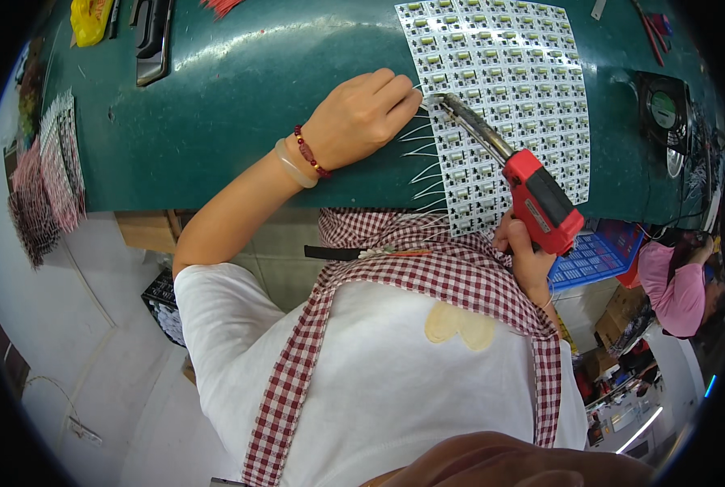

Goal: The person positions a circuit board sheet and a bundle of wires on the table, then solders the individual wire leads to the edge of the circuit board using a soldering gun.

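A large white panel of small circuit boards (533,105) lies on the green table, its lower end reaching past the near edge. Several thin white wires (424,172) stick out from its left side. My left hand (371,114) is closed in a pinch on a white wire (418,87) at that side. In my right hand (525,253), below the panel's right part, is a red and black soldering gun (541,199). Its metal barrel slants up to the left over the panel, and the tip is beside my left fingertips. The gun's body partly hides my right fingers.
Bundles of red and white wires (62,162) hang at the table's left edge. A black holder (153,40) and a yellow bag (89,20) sit at the far left. A black fan (663,114) stands at the right. A blue basket (598,256) is below, near a person in pink (671,284).
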`<control>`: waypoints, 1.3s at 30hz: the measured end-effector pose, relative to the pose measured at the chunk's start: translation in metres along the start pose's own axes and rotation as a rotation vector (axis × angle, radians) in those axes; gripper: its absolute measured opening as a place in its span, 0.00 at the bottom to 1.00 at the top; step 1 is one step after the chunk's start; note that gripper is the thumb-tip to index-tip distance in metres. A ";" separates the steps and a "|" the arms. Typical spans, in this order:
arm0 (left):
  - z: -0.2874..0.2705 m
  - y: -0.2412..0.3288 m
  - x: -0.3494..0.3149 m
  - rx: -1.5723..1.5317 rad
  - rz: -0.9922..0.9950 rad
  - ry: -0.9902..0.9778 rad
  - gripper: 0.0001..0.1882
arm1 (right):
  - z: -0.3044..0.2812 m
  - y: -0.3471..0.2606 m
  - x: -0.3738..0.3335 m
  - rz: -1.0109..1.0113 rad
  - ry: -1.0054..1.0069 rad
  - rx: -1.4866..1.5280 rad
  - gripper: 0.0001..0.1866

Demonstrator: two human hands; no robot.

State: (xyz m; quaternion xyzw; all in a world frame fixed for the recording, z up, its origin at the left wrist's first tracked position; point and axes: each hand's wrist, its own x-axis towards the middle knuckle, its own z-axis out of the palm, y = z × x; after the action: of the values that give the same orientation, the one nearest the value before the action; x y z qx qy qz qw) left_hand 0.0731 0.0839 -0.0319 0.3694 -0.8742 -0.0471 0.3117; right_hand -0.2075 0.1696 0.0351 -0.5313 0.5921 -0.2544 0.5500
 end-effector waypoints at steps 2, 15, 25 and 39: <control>0.000 0.000 0.000 -0.005 0.003 0.002 0.15 | 0.001 -0.003 -0.002 -0.023 0.009 0.073 0.19; -0.009 0.001 0.000 0.012 0.004 0.010 0.15 | 0.002 -0.009 0.003 -0.049 0.079 0.166 0.24; -0.006 -0.015 0.006 0.086 -0.074 0.057 0.15 | 0.006 -0.021 0.027 -0.052 0.076 0.176 0.21; 0.000 -0.021 0.006 0.109 -0.082 0.036 0.13 | 0.013 -0.029 0.034 -0.005 0.072 0.218 0.05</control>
State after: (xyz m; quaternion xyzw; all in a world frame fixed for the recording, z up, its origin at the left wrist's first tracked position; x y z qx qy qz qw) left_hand 0.0827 0.0652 -0.0354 0.4220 -0.8539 -0.0056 0.3044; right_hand -0.1794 0.1336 0.0445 -0.4605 0.5789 -0.3375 0.5821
